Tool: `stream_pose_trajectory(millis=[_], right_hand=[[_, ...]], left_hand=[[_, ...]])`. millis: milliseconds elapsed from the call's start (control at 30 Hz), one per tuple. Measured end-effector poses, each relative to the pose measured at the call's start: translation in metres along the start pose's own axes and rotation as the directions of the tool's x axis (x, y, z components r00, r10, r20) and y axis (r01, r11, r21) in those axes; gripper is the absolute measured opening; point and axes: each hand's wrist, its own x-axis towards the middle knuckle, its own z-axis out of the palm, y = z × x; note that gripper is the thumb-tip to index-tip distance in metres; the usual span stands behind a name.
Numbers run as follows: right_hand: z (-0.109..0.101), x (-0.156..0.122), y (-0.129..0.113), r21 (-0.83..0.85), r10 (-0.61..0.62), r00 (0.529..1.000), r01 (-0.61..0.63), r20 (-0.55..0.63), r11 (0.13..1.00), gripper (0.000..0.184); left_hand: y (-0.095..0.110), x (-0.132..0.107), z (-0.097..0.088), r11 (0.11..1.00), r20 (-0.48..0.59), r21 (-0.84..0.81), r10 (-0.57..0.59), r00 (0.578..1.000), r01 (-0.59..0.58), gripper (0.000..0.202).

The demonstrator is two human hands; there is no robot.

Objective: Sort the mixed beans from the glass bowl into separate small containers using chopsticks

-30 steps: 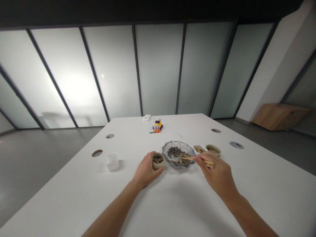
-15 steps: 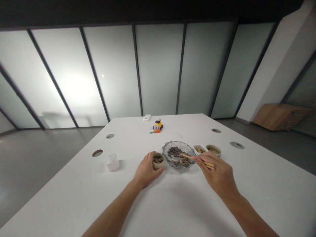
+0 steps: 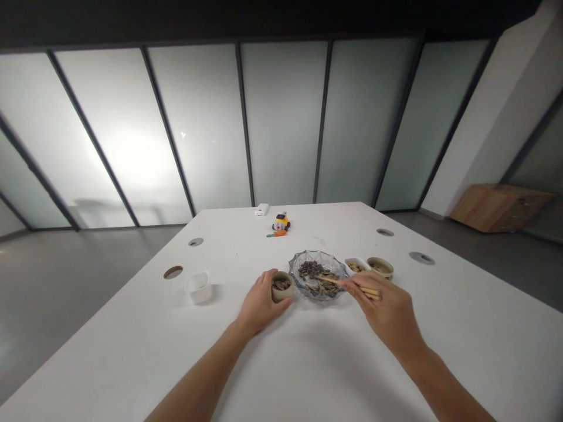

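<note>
Around the cup (image 3: 284,295), left hand (image 3: 260,305) (thumb nearside)

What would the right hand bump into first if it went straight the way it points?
Probably the glass bowl, on its right side. The right hand points that way, its chopsticks reaching over the rim. Height is hard to judge, so it might pass above.
</note>
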Motion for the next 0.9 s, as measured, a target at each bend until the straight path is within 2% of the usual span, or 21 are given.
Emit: stream_pose_trajectory(millis=[533, 900], right_hand=[[-0.0002, 0.0012, -0.0026, -0.003, -0.003, 1.0, 0.003, -0.005, 1.0, 0.012], [0.0002, -0.0002, -0.001, 0.013, 0.025, 0.998, -0.026, 0.054, 1.0, 0.013]], left_hand=[[-0.0004, -0.0005, 0.0003, 1.0, 0.004, 0.01, 0.004, 1.0, -0.004, 0.061], [0.0013, -0.0002, -0.0002, 1.0, 0.008, 0.008, -0.009, 1.0, 0.009, 0.064]])
